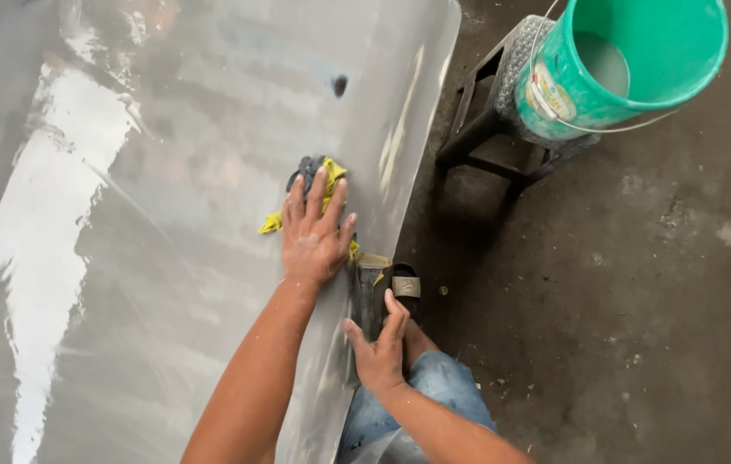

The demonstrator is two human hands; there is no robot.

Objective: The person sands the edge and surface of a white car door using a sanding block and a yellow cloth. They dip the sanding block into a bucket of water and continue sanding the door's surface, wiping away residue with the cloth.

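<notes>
My left hand point(316, 239) presses flat, fingers spread, on a yellow and grey rag point(324, 174) that lies on a large wet grey metal panel point(168, 215). The rag shows past my fingertips and beside my palm. My right hand point(380, 351) grips the panel's right edge lower down, thumb on the panel face and fingers curled round the rim. My knee in blue jeans point(438, 387) and my foot in a dark sandal point(404, 283) sit just right of that edge.
A green plastic bucket point(589, 94) with milky water and a wire handle stands on a dark low stool point(481, 137) at the upper right. Rough dark concrete floor point(640, 301) spreads to the right. A small dark hole point(339, 84) marks the panel.
</notes>
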